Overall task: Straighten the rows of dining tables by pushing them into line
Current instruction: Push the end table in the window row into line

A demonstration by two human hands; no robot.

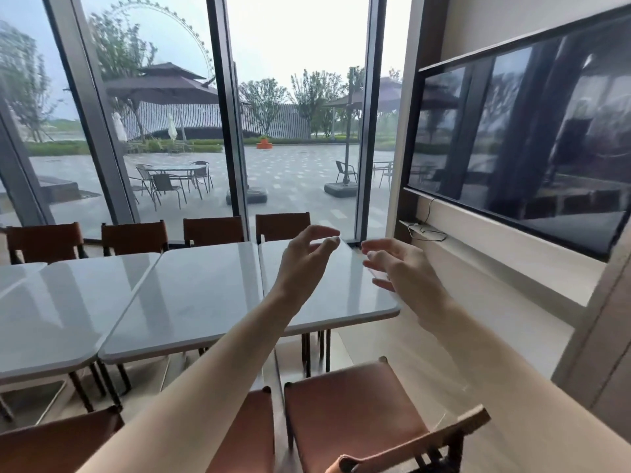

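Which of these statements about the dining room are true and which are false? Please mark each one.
1. Both hands hold nothing. True: the left hand and the right hand are open in the air above the end table.
2. Plates stand on the white tables. False: the tops are bare.
3. A dark screen hangs on the wall at the right. True.
4. The chairs along the window side are blue. False: they are brown.
5. The right hand presses on the nearest chair. False: it is raised, apart from the chair.
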